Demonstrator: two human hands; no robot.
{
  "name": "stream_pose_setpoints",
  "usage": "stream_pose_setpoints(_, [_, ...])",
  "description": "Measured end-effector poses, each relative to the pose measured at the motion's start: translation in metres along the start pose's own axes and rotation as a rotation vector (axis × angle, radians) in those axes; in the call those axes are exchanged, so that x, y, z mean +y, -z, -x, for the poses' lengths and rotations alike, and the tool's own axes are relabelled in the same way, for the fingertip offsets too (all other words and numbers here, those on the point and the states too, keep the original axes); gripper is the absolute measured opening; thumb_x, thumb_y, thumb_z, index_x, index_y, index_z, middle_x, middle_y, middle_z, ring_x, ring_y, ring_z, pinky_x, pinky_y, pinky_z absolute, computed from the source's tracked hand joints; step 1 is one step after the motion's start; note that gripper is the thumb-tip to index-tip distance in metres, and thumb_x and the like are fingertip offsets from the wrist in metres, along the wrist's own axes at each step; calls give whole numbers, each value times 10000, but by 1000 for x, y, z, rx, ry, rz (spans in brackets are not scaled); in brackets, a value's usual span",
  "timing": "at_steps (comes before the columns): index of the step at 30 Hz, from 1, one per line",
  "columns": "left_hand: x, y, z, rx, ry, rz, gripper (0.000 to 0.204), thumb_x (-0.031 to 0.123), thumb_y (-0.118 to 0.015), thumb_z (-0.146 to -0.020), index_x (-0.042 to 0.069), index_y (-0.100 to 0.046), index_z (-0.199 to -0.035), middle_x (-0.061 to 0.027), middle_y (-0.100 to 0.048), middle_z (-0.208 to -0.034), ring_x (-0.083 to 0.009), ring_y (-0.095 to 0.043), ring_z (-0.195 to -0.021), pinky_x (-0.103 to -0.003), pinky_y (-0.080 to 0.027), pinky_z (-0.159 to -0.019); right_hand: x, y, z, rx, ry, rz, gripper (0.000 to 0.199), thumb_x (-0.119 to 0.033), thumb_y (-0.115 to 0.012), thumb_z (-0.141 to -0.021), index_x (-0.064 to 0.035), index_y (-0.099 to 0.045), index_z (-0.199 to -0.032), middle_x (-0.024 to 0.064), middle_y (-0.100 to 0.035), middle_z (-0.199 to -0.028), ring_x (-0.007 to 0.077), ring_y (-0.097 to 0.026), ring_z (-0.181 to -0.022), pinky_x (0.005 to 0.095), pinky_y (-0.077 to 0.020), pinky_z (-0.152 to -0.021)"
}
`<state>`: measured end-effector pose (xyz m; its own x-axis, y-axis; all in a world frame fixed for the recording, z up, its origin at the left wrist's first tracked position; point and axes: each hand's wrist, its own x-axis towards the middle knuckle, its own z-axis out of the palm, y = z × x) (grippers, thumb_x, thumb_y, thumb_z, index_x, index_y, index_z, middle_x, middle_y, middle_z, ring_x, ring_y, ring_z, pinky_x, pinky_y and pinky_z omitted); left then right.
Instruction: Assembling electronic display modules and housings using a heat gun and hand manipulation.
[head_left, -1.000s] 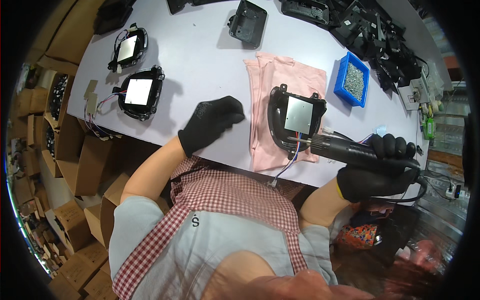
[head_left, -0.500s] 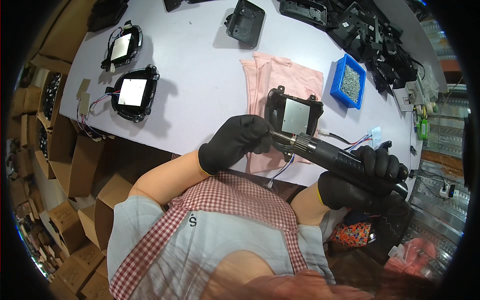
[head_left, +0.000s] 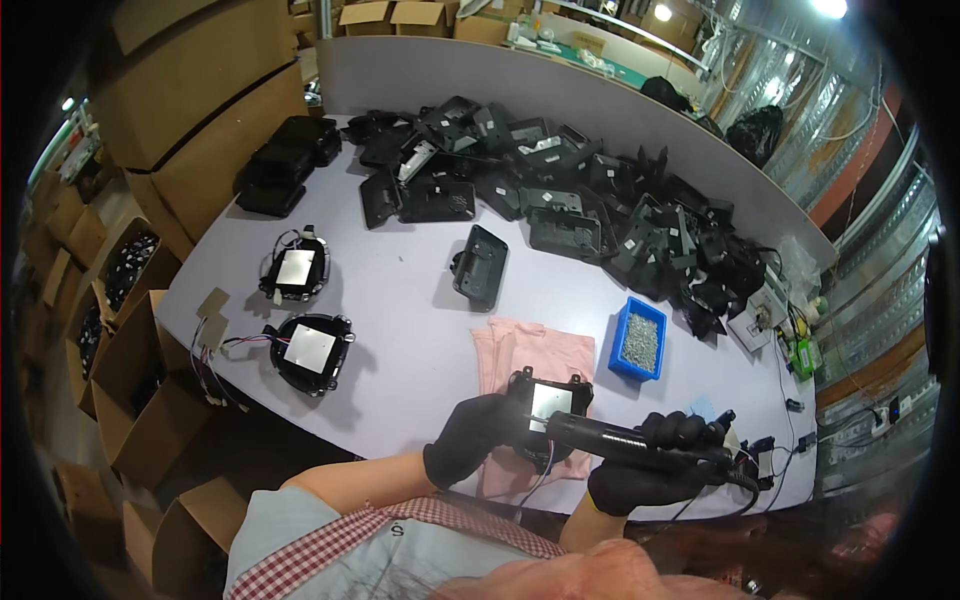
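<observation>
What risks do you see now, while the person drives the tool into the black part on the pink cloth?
1. The left hand holds the black part right beside the tip of the electric screwdriver, so a slip might hit the fingers.
2. The part's loose wires hang near the tip and might get pinched.
3. The pink cloth may let the part slide.

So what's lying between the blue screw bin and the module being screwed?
In the head view, only pink cloth lies between the blue bin and the black module; the cloth reaches under the module.
</observation>
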<state>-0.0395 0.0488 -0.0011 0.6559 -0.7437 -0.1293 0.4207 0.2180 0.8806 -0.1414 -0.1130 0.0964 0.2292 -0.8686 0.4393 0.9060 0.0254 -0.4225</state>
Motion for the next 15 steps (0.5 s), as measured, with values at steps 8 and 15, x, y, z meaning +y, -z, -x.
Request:
stream_pose_setpoints(8, [3,-8,-17,-66,-119,-467,215,132,-596,-941,44,-653,-1129,-58,-687,-970,-129,-633,-867,-299,-516,-785,-9,20,-15,-70,-5,-27,425,-423,-548,-943,-58,-511,-1157,70,-529,-831,155,-477,-639,274,-411,-547])
stream_pose_setpoints(15, [17,52,-56,-134,-761,-1218,922,434,-828,-668,45,-425,-1400,-176,-442,-1420,-354,-390,-1338,-469,-306,-1116,14,-5,-45,-86,40,391,487,-500,-563,-882,-60,-516,-1087,26,-435,-796,156,-409,-672,292,-348,-550])
